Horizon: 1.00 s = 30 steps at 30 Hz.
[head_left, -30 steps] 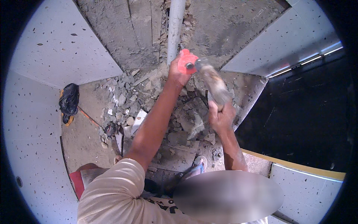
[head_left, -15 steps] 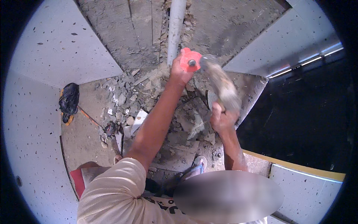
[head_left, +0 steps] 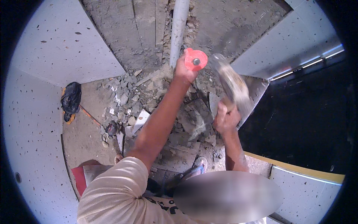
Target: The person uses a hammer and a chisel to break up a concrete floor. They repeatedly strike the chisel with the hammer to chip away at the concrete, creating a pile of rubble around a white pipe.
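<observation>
My left hand [head_left: 183, 69] is closed around a chisel [head_left: 196, 60] with a round red hand guard. The chisel's metal striking end faces up through the guard, while its lower part is hidden. In my right hand [head_left: 226, 118] is a hammer [head_left: 234, 84], smeared by motion. Its head is up and to the right of the chisel, apart from it. Just beyond my left hand stands a white pipe [head_left: 179, 30], running along a rough channel in the bare wall [head_left: 231, 28].
Broken rubble [head_left: 128, 89] and tile pieces [head_left: 141, 120] cover the floor below my arms. A black bag-like bundle [head_left: 71, 98] lies at the left, near a thin orange rod [head_left: 89, 115]. Speckled wall panels [head_left: 63, 41] flank the corner. A dark opening [head_left: 298, 112] is at the right.
The hammer has shifted to the right, farther from the chisel's striking end. My left hand keeps its grip on the chisel at the pipe. The whole view has shifted slightly.
</observation>
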Each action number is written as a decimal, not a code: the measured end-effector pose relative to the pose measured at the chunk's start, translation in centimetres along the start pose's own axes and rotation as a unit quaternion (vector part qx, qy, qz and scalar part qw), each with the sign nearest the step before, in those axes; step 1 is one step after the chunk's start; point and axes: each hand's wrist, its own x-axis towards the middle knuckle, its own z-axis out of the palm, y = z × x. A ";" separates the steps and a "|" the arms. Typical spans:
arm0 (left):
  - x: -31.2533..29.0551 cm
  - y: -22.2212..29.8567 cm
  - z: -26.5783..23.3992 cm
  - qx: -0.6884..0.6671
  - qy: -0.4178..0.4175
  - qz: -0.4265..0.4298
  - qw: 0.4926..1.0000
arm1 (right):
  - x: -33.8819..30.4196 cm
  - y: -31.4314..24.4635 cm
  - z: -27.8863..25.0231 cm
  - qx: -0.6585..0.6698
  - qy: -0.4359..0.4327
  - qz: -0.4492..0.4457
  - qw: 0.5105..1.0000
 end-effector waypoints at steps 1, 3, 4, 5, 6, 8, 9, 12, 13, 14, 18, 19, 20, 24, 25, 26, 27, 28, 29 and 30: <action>0.6 0.5 -1.0 -0.010 -0.030 0.009 0.999 | -0.4 1.1 1.1 -0.008 0.007 -0.048 0.999; 0.4 0.8 -1.2 0.013 -0.030 0.023 0.999 | -1.8 4.6 3.8 -0.022 0.029 -0.132 0.991; -0.6 0.5 0.3 0.032 -0.003 0.031 0.999 | -0.8 4.7 5.0 -0.034 -0.005 -0.066 0.997; -0.8 -1.5 2.2 0.035 0.010 0.018 0.999 | 0.4 4.6 4.2 -0.075 -0.029 0.001 0.997; -0.8 -1.6 2.1 0.039 0.025 0.017 0.999 | 1.2 3.8 4.6 -0.126 -0.103 0.169 0.972; -0.2 -0.6 1.3 0.051 0.055 0.027 0.997 | 2.2 2.3 3.1 -0.014 -0.070 0.121 0.990; -0.2 -0.6 0.8 0.060 0.043 0.036 0.997 | 2.2 1.9 2.1 0.033 -0.056 0.103 0.993; 0.1 -0.4 0.7 0.063 0.024 0.040 0.997 | 1.8 1.3 0.8 0.029 0.037 0.045 0.998; 0.3 -0.7 0.3 0.058 0.035 0.043 0.997 | 1.4 1.1 0.1 0.035 0.064 0.020 0.997; 0.3 -1.1 0.1 0.053 0.045 0.045 0.997 | 0.8 1.9 0.2 0.030 0.044 0.009 0.999; 0.5 -0.4 0.6 0.034 0.047 0.045 0.997 | 0.0 5.5 4.9 -0.023 0.043 -0.072 0.996; 0.7 -1.3 1.5 0.030 0.052 0.029 0.998 | 1.1 4.8 4.2 -0.041 0.033 -0.033 0.998; 1.0 -2.3 2.5 0.026 0.057 0.012 0.998 | 1.7 4.4 3.7 -0.040 0.024 0.019 0.999; 2.3 -2.4 -0.9 0.063 0.057 0.058 0.995 | 0.9 4.4 1.6 0.033 -0.022 0.187 0.982; 3.5 -2.2 -1.6 0.076 0.038 0.083 0.993 | 0.4 4.8 1.1 0.047 -0.021 0.200 0.978; 4.4 -2.5 -1.2 0.136 0.090 0.100 0.982 | -0.6 5.4 1.1 0.063 -0.023 0.215 0.974; 5.2 -2.8 -0.6 0.195 0.144 0.120 0.963 | -1.3 5.7 1.2 0.082 -0.027 0.228 0.970; 5.1 -3.6 0.5 0.252 0.196 0.131 0.938 | -2.0 6.1 0.9 0.083 -0.035 0.241 0.966; 4.8 -4.4 1.5 0.297 0.279 0.111 0.907 | -2.5 6.4 0.7 0.084 -0.044 0.253 0.963; 3.7 -6.5 4.9 0.337 0.351 0.075 0.870 | -3.1 6.9 -0.3 0.074 -0.044 0.270 0.959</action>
